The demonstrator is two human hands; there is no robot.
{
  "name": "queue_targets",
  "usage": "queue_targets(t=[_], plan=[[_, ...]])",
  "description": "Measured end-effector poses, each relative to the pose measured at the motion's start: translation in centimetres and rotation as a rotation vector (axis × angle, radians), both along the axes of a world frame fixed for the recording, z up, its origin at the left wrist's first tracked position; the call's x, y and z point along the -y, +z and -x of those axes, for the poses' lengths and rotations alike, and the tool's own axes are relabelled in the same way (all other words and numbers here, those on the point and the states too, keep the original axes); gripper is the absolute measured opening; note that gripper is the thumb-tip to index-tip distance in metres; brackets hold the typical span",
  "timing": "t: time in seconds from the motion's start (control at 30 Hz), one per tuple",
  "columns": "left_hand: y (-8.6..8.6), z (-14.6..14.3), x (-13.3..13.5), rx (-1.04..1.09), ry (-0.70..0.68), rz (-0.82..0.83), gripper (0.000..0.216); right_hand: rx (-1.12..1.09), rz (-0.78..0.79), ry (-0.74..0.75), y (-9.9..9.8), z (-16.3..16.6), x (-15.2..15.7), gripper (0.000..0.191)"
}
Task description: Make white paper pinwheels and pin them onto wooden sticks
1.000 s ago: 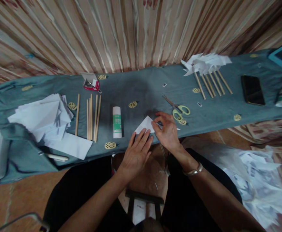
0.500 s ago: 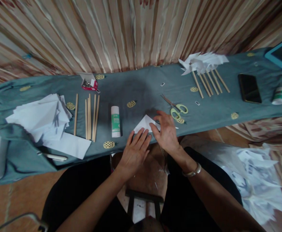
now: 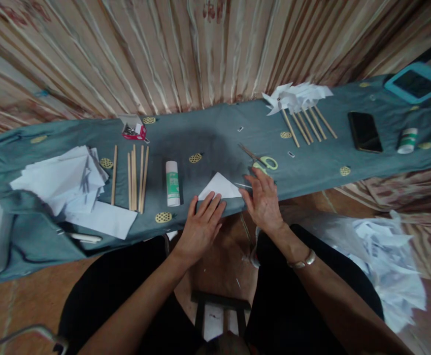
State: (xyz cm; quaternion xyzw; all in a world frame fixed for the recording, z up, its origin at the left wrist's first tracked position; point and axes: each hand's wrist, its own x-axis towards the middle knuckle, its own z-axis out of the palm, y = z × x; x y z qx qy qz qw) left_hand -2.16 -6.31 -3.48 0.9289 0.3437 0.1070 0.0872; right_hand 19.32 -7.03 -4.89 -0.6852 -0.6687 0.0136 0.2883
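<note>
A white paper triangle, apparently folded, lies near the table's front edge. My left hand rests over its lower left part with fingers stretched out, flat and holding nothing. My right hand is at the triangle's right corner, the thumb close to or touching it and the other fingers extended forward. Just beyond those fingers are green-handled scissors, partly covered by the fingertips. A thin white strip lies between the triangle and my right hand. To the left stands or lies a glue stick.
Wooden sticks, a paper stack and a red box of small metal pieces are on the left. Paper pinwheels on sticks, a phone and another glue stick lie right. A bag of papers sits below.
My right hand has slid right, off the middle of the paper to its right corner, uncovering more of the triangle. My left hand stays on the paper. The view has shifted slightly.
</note>
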Motion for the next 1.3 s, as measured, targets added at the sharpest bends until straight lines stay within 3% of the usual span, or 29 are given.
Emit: queue_targets(t=[0.23, 0.63, 0.97, 1.3], plan=[[0.2, 0.0, 0.2, 0.003, 0.007, -0.010, 0.047, -0.080, -0.048, 0.050, 0.9, -0.3, -0.3, 0.032], [-0.3, 0.3, 0.2, 0.047, -0.021, -0.047, 0.049, -0.133, 0.049, 0.109, 0.7, 1.2, -1.5, 0.032], [0.2, 0.2, 0.1, -0.012, -0.009, -0.027, 0.050, -0.080, 0.062, 0.071, 0.3, 2.5, -1.3, 0.052], [0.3, 3.1, 0.8, -0.056, 0.045, -0.071, 0.047, -0.028, 0.001, 0.016, 0.2, -1.2, 0.6, 0.042]])
